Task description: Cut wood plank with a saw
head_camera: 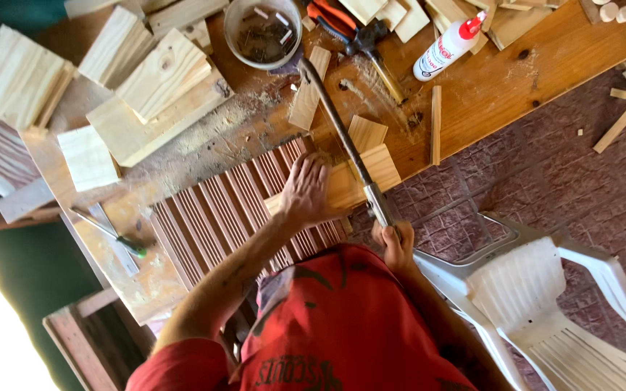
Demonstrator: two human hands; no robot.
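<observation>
- Wooden block (371,177), head view: a pale, roughly square piece of sawn timber lies at the near edge of the workbench (516,80), resting partly on a reddish ribbed board (219,210) that overhangs the bench towards the person.
- Left hand (304,192): pressed flat, fingers spread, on the block and the ribbed board beneath it; it pins the piece down rather than closing around it.
- Right hand (394,242): clenched around the handle of a hand saw (342,134), whose long narrow blade runs diagonally across the block and away over the bench.
- Progress, as judged from this view: the blade lies across the top of the block and the piece appears whole on both sides of it. How deep the cut goes cannot be told. Sawdust (255,119) is scattered about the blade's far end.
- Work apparently done: several cut pine pieces (161,72) are stacked and strewn at the far left of the bench, with smaller offcuts (366,132) just beyond the block.
- Surroundings: a round tub of nails (262,32), a white glue bottle with a red cap (447,47), orange-handled pliers (335,20) and a green-tipped screwdriver (110,233) lie on the bench; a white plastic chair (545,304) stands on the paved floor to the right.
</observation>
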